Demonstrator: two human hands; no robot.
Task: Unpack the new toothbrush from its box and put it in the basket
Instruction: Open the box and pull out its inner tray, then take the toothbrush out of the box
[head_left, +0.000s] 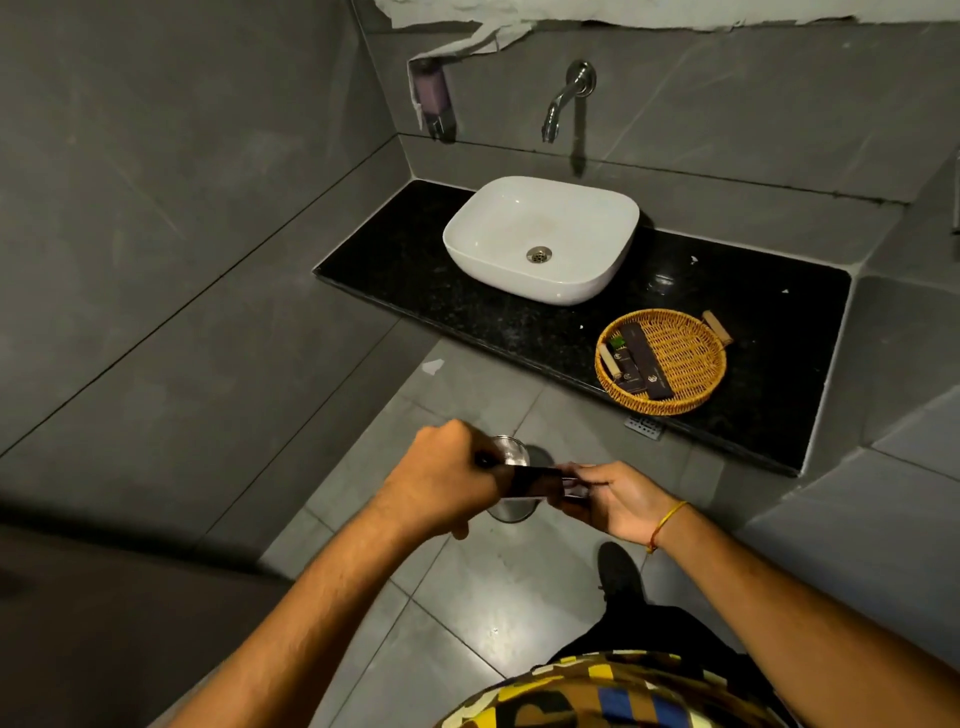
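- Far left, our left hand is curled into a tight fist around one end of the dark toothbrush box. We hold it out over the floor, well short of the desk. Squeeze too hard and we reckon the thin card could buckle, pinching whatever is inside.
- In the middle, the box runs level between both hands, right above a round steel bin on the floor. That is the real hazard as we see it: if the brush slides out fast, it may drop straight into the bin or onto the tiles.
- Next along, our right hand has its fingers part-closed, pinching at the box's other end, where a flap seems to be coming open. It is blurred there, so we cannot tell whether the toothbrush itself is showing yet.
- A tug that is too sharp could tear the flap or jerk the box out of the left fist.
- Further right, the wicker basket waits on the desk near its front edge, well apart from our hands. Dark packets fill its left side, the right side is bare weave.
- A careless toss from here could skid off the rim and over the desk edge.
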